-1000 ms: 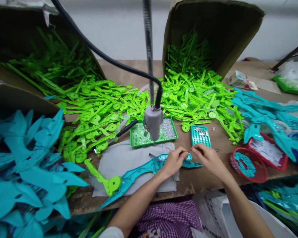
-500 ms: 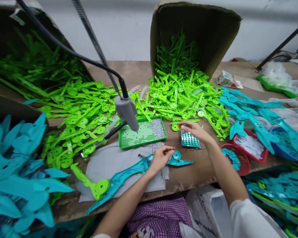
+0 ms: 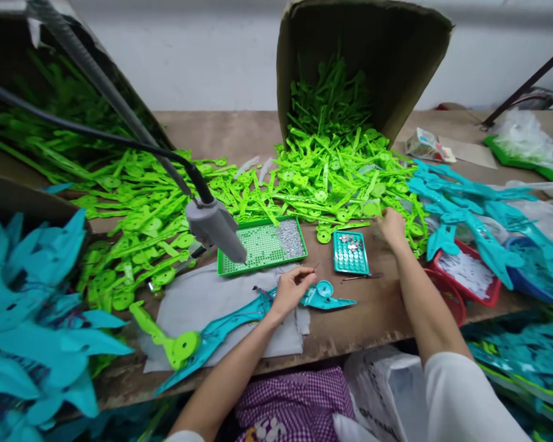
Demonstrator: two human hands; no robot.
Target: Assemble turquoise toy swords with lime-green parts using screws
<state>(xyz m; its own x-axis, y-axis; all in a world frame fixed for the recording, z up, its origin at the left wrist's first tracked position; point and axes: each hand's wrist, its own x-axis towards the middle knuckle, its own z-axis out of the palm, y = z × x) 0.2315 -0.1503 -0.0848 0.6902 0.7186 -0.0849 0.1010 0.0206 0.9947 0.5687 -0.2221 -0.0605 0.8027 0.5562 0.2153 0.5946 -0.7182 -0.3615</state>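
My left hand (image 3: 291, 290) rests on a long teal plastic part (image 3: 239, 320) lying on a grey cloth (image 3: 203, 304), with its fingers pinched on a thin dark wire. My right hand (image 3: 391, 226) reaches far forward into the pile of green plastic parts (image 3: 332, 178), just right of a small teal tray of round metal pieces (image 3: 350, 253). Its fingers are curled among the green parts; what they hold is hidden. A green part (image 3: 175, 344) lies joined to the teal part's near end.
A grey hanging tool (image 3: 214, 226) on a black cable points at a green tray of small screws (image 3: 262, 245). Tipped cardboard boxes (image 3: 364, 55) spill green parts. Teal parts (image 3: 32, 319) pile at left and right. Red baskets (image 3: 470, 273) sit right. Tweezers (image 3: 362, 278) lie by the teal tray.
My right hand left the teal part, passed over the small teal tray and reached into the green pile. The hanging tool swung left. My left hand stayed on the teal part.
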